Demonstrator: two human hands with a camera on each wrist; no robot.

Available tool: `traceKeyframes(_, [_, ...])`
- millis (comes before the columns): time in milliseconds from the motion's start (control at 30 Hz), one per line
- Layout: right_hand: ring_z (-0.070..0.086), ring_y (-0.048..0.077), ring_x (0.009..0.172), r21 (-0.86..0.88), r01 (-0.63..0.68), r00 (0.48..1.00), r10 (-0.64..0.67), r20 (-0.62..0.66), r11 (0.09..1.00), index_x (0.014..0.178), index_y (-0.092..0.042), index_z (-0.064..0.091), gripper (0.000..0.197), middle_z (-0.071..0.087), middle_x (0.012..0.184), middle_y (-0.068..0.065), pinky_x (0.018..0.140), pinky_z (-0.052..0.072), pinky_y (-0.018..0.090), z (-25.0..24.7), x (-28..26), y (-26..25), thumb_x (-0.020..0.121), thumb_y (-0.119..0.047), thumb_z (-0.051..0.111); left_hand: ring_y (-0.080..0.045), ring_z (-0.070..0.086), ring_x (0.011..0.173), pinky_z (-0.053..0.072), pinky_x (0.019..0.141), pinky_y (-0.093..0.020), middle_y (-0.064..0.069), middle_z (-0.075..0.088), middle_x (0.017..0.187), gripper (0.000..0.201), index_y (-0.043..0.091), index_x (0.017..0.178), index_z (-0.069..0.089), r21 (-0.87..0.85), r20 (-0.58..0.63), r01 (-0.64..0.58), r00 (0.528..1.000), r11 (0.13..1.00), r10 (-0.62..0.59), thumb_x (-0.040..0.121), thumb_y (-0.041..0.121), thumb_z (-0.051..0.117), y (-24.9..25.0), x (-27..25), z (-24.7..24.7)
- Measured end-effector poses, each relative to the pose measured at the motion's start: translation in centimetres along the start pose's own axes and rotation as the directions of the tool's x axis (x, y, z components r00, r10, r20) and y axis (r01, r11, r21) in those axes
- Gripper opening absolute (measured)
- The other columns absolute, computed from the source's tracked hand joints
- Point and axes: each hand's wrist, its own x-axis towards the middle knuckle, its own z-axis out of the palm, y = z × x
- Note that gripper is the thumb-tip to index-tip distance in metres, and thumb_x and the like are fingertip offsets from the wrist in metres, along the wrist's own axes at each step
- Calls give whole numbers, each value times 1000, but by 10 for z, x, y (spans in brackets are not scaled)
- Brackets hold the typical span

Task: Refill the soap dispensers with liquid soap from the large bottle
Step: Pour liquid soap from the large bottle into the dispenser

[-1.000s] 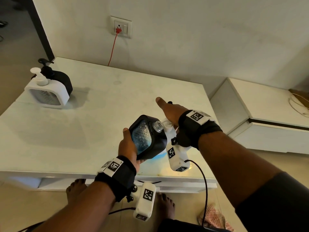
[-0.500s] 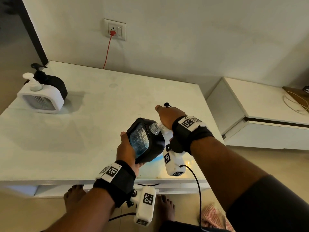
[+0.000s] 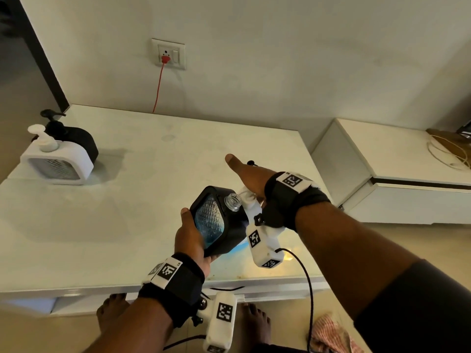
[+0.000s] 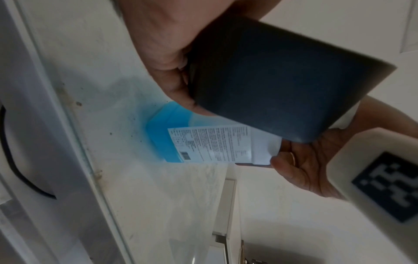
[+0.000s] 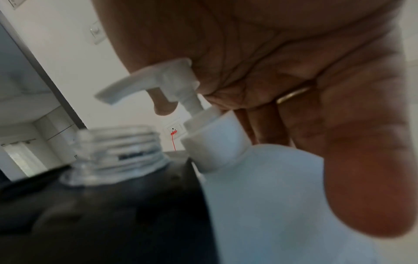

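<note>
From the head camera, the left hand (image 3: 190, 240) grips the black dispenser (image 3: 216, 221) tilted above the table's (image 3: 102, 225) near edge, thumb along its left rim, its clear threaded neck (image 3: 233, 202) uncapped. The right hand (image 3: 251, 178) covers the large bottle's white pump just beside that neck.

At the left wrist, curled fingers (image 4: 174, 84) wrap the dispenser's dark base; behind it the large bottle (image 4: 210, 144), blue soap low inside, stands on the table.

At the right wrist, the palm presses the pump head (image 5: 158, 78), fingers reaching down behind the collar.
</note>
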Motion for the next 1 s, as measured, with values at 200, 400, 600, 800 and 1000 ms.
traceKeyframes(200, [52,24,68,-10,-4,995,3,-99,1000,63,-15,49,70,53,71,7,82,43,37,12,22,6,93,-75,26,-38,64,112,52,103,-56,-17,62,132,43,26,129,56,13,-1,5,1000,1000,-5,107,57,37,-3,2,-1])
traceKeyframes(400, [55,29,93,-121,9,990,-26,-141,993,127,-14,59,62,60,120,11,81,38,31,18,39,14,99,-60,28,-39,63,115,53,102,-57,-17,61,136,53,25,141,54,9,-11,8,1000,1000,-8,105,60,39,-3,6,-1])
traceKeyframes(600, [56,29,103,-184,6,984,-38,-176,983,133,-15,55,63,58,130,9,82,36,33,19,35,15,99,-60,28,-38,67,110,58,91,-51,-17,66,131,55,25,138,57,14,13,17,1000,1000,-17,105,63,36,-2,4,-2])
traceKeyframes(800, [51,20,64,-8,-9,1000,9,-24,1000,76,-14,51,69,54,69,7,72,43,30,-2,1,0,92,-76,24,-38,65,112,53,102,-56,-16,65,130,49,27,127,59,12,-10,20,1000,1000,-20,105,64,36,0,3,-1])
traceKeyframes(1000, [48,21,67,-67,-9,997,4,-78,998,64,-18,46,69,50,71,4,80,40,34,9,12,1,93,-75,22,-36,66,106,57,92,-50,-16,66,123,43,28,111,60,19,16,19,1000,1000,-19,106,61,34,0,1,0])
